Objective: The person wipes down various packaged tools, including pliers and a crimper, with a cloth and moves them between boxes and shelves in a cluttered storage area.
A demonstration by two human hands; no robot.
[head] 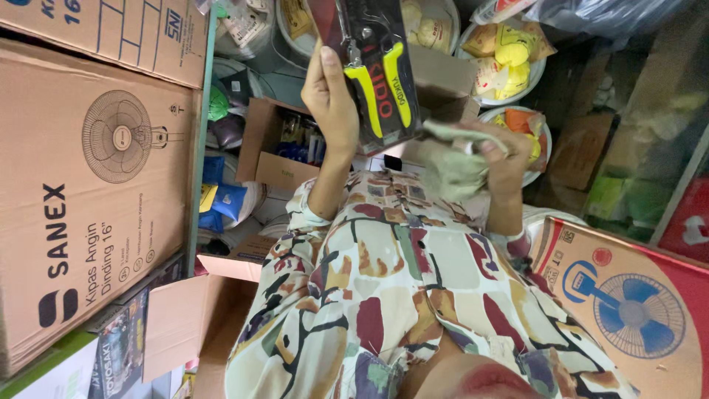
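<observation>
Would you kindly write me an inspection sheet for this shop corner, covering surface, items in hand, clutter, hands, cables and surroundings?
Surface: no worktop seen; goods fill shelves and floor.
Job's things: carded tool pack, yellow-and-black handles, held up; grey cloth bunched beside it.
Clutter: open cardboard box, bowls of packets, blue bags.
Grippers: left hand grips the pack; right hand clutches the cloth.
Cables: nothing seen.
Surroundings: brown fan carton on one side, red fan carton on the other.
</observation>
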